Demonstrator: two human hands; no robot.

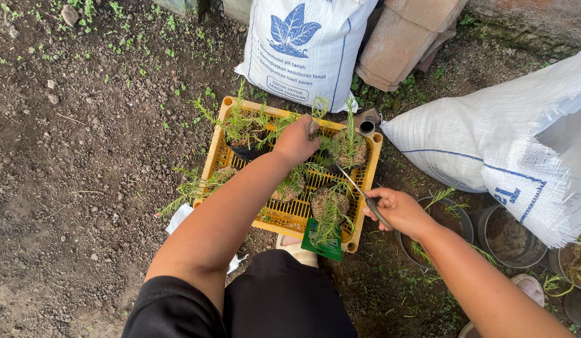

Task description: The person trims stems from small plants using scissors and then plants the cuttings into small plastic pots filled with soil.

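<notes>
A yellow plastic crate [223,143] sits on the soil and holds several small potted seedlings with thin green needle-like leaves. My left hand [297,141] reaches over the crate and grips a seedling stem [320,111] near the crate's far side, beside a seedling with a round root ball [348,149]. My right hand [398,209] is at the crate's right edge and holds a slim metal tool [359,190], which looks like scissors, with its tip pointing toward the seedlings. Another seedling [328,213] in a green pouch lies at the crate's near edge.
A white printed sack [303,50] stands behind the crate, and a larger white sack [490,147] lies at the right. Clay tiles [403,37] lean at the back. Dark round pots [509,235] with soil stand at the right. Bare dirt [84,156] spreads to the left.
</notes>
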